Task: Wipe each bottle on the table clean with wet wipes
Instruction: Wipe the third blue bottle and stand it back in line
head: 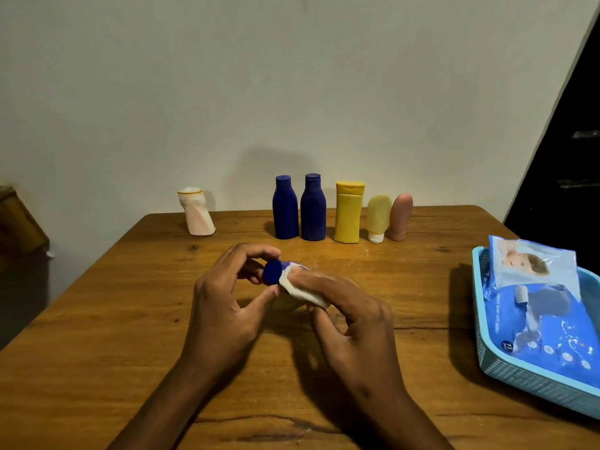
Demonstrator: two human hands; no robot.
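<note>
2 bare hands meet over the middle of the wooden table (97,319), nearest to the viewer. The left hand (224,306) pinches the cap end of a small blue bottle (272,271) between thumb and fingertips, holding it on its side just above the wood. The right hand (354,323) has its grip closed around a white wet wipe (302,292), which is wrapped over the bottle's body and hides most of it.

To the right, a light blue basket (532,381) holds the pack of wet wipes (539,313).

Further back, near the wall, 6 more bottles stand: a white bottle (196,212) alone on the left, then a row of 2 dark blue bottles (298,207), a yellow bottle (349,212), a pale yellow tube (378,219) and a pink tube (401,217).

This looks like the wiping of 1 bottle in progress. Next would likely be turning it with the left fingers so the wipe reaches every side, then standing it apart from the unwiped ones.
</note>
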